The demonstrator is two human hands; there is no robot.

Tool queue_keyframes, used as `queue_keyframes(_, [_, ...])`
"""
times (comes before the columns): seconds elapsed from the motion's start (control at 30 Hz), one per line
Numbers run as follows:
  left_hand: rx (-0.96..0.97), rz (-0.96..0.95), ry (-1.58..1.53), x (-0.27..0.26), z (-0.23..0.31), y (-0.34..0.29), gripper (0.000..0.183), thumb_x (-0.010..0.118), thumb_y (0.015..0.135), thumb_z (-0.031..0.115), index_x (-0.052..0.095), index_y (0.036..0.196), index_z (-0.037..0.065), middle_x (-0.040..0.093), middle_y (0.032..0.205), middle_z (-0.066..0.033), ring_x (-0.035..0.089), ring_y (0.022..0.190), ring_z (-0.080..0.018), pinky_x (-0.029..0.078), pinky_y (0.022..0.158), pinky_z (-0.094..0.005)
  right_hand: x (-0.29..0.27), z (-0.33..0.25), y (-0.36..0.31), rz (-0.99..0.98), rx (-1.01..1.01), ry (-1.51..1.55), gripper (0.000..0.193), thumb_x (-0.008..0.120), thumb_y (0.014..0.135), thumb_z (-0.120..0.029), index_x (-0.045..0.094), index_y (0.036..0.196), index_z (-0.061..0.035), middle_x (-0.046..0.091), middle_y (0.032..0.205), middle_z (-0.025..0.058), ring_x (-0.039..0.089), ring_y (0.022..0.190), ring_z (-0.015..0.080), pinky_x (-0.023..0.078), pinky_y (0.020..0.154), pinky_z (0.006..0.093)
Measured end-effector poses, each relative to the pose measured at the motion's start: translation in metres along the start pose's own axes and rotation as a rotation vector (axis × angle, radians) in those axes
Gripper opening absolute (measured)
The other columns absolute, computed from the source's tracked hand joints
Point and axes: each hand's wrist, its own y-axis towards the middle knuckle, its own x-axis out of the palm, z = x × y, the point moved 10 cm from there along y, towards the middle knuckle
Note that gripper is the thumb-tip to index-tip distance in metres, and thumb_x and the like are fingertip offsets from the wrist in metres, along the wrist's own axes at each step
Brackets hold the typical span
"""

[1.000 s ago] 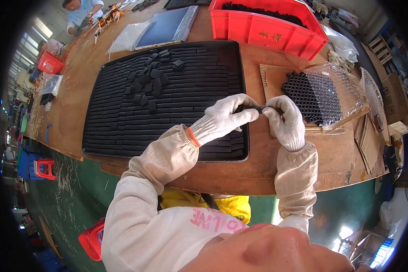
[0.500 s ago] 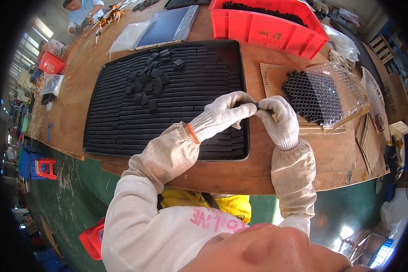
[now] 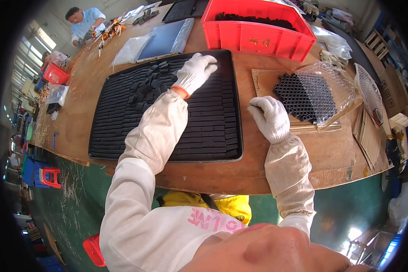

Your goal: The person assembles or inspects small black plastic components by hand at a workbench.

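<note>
A large black tray (image 3: 166,159) holds rows of small black blocks (image 3: 199,131), with more black blocks (image 3: 152,84) in a loose heap on top. My left hand (image 3: 196,72), in a white knitted glove, reaches over the tray's far right part. Its fingertips are apart, and no piece shows between them. My right hand (image 3: 272,119), gloved the same way, is above the table just right of the tray. Its fingers are curled together; whatever they pinch, if anything, is hidden. Beside it, a bundle of short black tubes (image 3: 299,97) sits partly under clear plastic.
A red bin (image 3: 258,43) of black pieces stands behind the tray. Flat cardboard (image 3: 264,84) lies under the tubes. Blue-grey sheets (image 3: 165,41) and plastic bags (image 3: 130,51) lie at the back. A co-worker (image 3: 84,25) handles orange parts at the far left. A red stool (image 3: 50,177) stands on the floor.
My hands were together around a small dark piece right of the tray. My left hand has since moved away and left over the tray; my right hand stays nearly in place.
</note>
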Motion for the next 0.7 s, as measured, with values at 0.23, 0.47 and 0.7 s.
queue_keyframes(0.23, [0.057,-0.141,0.162,0.031,-0.005,0.022,0.027,0.064,0.096,0.041,0.072,0.117,0.026,0.062,0.122,-0.0139,0.065,0.11,-0.0376,0.054,0.092,-0.0499,-0.008,0.006,-0.002,0.043,-0.002,-0.032,0.019,0.078,0.081,-0.008,0.066,0.096,-0.0082,0.067,0.084,0.0082,0.065,0.078,0.0326,0.051,0.07,0.0437])
queue_keyframes(0.47, [0.16,-0.122,0.089,0.005,0.05,-0.007,0.037,0.062,0.098,0.038,0.063,0.133,0.026,0.063,0.119,-0.0167,0.066,0.106,-0.0376,0.055,0.089,-0.0508,-0.037,0.022,0.0,0.133,0.029,-0.47,0.02,0.077,0.08,-0.013,0.066,0.097,-0.0129,0.064,0.088,0.0063,0.064,0.081,0.0304,0.05,0.073,0.0439])
queue_keyframes(0.7, [-0.456,-0.866,-1.871,0.05,0.106,-0.126,0.052,0.054,0.098,0.001,0.045,0.15,0.004,0.061,0.113,-0.0037,0.05,0.076,-0.0055,0.043,0.064,-0.0166,-0.019,0.068,-0.018,-0.114,0.183,-0.631,0.018,0.077,0.079,-0.018,0.067,0.093,-0.0133,0.062,0.09,0.0059,0.061,0.084,0.0293,0.048,0.075,0.0454])
